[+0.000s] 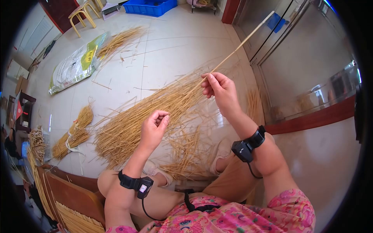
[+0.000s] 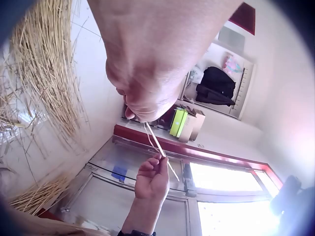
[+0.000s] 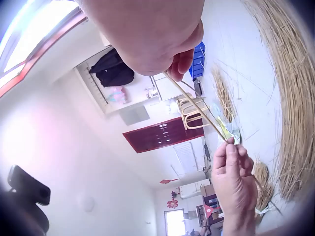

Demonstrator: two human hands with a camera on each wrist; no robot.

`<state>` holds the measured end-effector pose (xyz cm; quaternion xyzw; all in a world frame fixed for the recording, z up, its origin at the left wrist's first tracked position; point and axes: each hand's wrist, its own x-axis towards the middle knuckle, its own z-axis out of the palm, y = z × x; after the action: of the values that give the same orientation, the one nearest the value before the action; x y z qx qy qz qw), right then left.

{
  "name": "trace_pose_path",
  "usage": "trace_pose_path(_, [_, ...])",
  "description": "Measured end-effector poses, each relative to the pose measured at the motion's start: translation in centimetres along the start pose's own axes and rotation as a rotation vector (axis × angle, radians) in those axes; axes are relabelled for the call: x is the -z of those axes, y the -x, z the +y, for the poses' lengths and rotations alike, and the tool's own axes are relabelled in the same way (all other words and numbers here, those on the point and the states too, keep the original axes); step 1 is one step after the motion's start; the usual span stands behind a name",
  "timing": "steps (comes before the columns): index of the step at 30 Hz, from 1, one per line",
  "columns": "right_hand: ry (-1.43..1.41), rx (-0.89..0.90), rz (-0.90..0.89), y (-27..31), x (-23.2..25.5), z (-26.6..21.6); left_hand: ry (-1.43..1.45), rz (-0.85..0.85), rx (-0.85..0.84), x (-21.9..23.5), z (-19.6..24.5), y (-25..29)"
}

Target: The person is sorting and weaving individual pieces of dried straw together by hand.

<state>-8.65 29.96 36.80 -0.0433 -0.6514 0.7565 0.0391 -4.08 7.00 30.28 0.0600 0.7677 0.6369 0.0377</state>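
Observation:
A single straw stalk (image 1: 254, 32) runs up and to the right from my right hand (image 1: 222, 91), which pinches it between thumb and fingers. My left hand (image 1: 154, 127) is lower and to the left, fingers curled in, over the near part of a big straw pile (image 1: 136, 120). The right wrist view shows the left hand (image 3: 235, 179) pinching the same stalk (image 3: 199, 109), stretched between both hands. In the left wrist view, the right hand (image 2: 151, 182) grips it farther along, with its tip sticking out beyond the fingers.
A tied straw bundle (image 1: 75, 132) lies left of the pile, and a printed plastic bag (image 1: 75, 68) lies farther back with more straw. A blue crate (image 1: 149, 7) and stool (image 1: 83, 17) stand at the back. Metal-framed doors (image 1: 307, 66) line the right side.

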Motion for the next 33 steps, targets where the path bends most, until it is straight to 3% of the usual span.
trace_pose_path(3, [0.235,0.006,0.054,0.1,0.2,0.3,0.024,-0.011,-0.017,0.1,0.1,0.0])
trace_pose_path(6, [0.503,0.224,0.072,0.8,-0.4,1.7,0.032,-0.007,-0.015,-0.3,0.6,0.1])
trace_pose_path(9, [0.657,0.455,-0.09,1.7,-1.0,3.5,0.053,-0.009,0.004,-0.6,0.6,0.0])
trace_pose_path(11, [0.809,0.533,-0.338,3.0,-1.6,3.8,0.047,0.014,0.026,-0.7,0.7,-0.2])
trace_pose_path(13, [1.014,0.398,-0.738,4.0,-1.7,5.7,0.083,0.016,0.025,-0.7,0.7,-0.3])
trace_pose_path(15, [0.924,0.192,-1.059,5.5,-1.4,6.3,0.097,0.003,0.022,-0.5,0.7,-0.4])
trace_pose_path(18, [0.984,0.033,-1.025,5.3,-1.3,5.8,0.115,-0.053,0.022,-0.4,0.6,-0.4])
trace_pose_path(21, [0.597,-0.218,-0.722,3.3,-1.7,4.0,0.168,-0.12,0.047,-0.5,0.4,-0.3])
trace_pose_path(24, [0.157,-0.239,-0.464,2.7,-1.9,3.1,0.187,-0.178,0.112,-0.7,0.6,-0.3])
trace_pose_path(26, [0.177,-0.215,-0.415,2.6,-1.9,2.8,0.198,-0.219,0.178,-0.6,1.2,-0.3])
trace_pose_path(29, [0.196,-0.195,-0.394,2.5,-1.8,2.9,0.263,-0.192,0.13,-1.3,2.4,-0.2])
trace_pose_path(33, [0.206,-0.151,-0.346,2.7,-2.0,2.6,0.175,-0.31,0.157,-0.9,0.7,-0.6])
